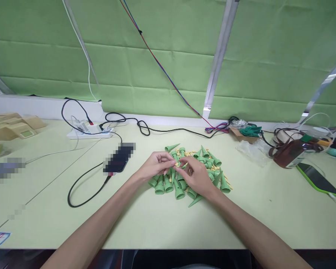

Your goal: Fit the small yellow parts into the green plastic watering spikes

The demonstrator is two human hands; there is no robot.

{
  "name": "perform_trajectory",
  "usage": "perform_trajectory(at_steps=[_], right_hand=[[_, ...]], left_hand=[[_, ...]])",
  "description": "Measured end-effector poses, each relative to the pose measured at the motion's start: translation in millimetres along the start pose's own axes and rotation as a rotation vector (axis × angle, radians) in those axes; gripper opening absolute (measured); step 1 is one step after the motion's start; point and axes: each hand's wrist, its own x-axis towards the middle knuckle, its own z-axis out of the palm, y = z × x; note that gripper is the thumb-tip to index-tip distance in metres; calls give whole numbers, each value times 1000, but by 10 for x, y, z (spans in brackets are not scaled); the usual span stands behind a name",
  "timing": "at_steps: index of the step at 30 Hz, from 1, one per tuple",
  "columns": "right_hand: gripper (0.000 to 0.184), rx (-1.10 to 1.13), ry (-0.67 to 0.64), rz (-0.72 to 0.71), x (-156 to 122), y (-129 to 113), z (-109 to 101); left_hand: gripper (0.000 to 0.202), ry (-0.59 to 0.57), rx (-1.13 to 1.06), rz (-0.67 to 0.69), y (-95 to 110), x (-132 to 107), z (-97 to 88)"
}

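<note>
A small yellow plastic piece is pinched between the fingertips of my left hand and my right hand, just over the pile. Both hands have their thumbs and forefingers closed at it, and its exact shape is mostly hidden. Below and around them lies a heap of green hollow plastic spikes, each with a flared open end and a pointed tip. Thin yellow plastic pegs lie among the spikes, mainly behind and to the right. My right wrist covers part of the heap.
Left of the heap lies a dark phone on a black cable, near a white power strip. At the right are a brown bottle, a green-edged phone and a plastic bag. Brown cardboard sits far left.
</note>
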Motion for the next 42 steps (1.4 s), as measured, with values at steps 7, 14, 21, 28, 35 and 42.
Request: perform_trajectory(at_steps=[7,14,21,28,35,42], right_hand=[[10,-11,-11,-21,-1,14,6],[12,-32,-26,-13,-4,-2,0],[15,-54,48,34,10,2,-12],[14,-85,228,133,49,-35,-71],[13,-88,252,140,41,-16,-68],[12,-95,257,139,52,-18,-74]], left_hand=[[32,-20,7,-28,-7,5,27],[31,-35,32,-18,-14,10,26],[32,105,246,98,-49,26,26],[28,304,896,361,-112,31,9],[44,158,1036,321,-154,7,34],[49,114,1034,287,-163,-11,44]])
